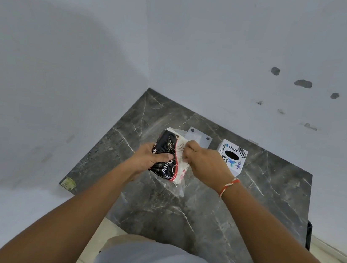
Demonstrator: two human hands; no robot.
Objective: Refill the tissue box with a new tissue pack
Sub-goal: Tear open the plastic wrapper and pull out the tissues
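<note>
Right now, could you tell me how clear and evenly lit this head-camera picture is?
Head view: soft, even light; broad faint shadows on the white walls; wide-angle bending toward the edges; dull sheen on the dark grey marble top; slightly soft overall, yet print reads on the black-and-red plastic tissue pack and white stickered tissue box.

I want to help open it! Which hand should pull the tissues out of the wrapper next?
Probably the right hand: its fingers already pinch the white tissues at the open side of the black-and-red plastic tissue pack. The left hand grips the pack's body, steadying it above the dark marble counter.
</note>
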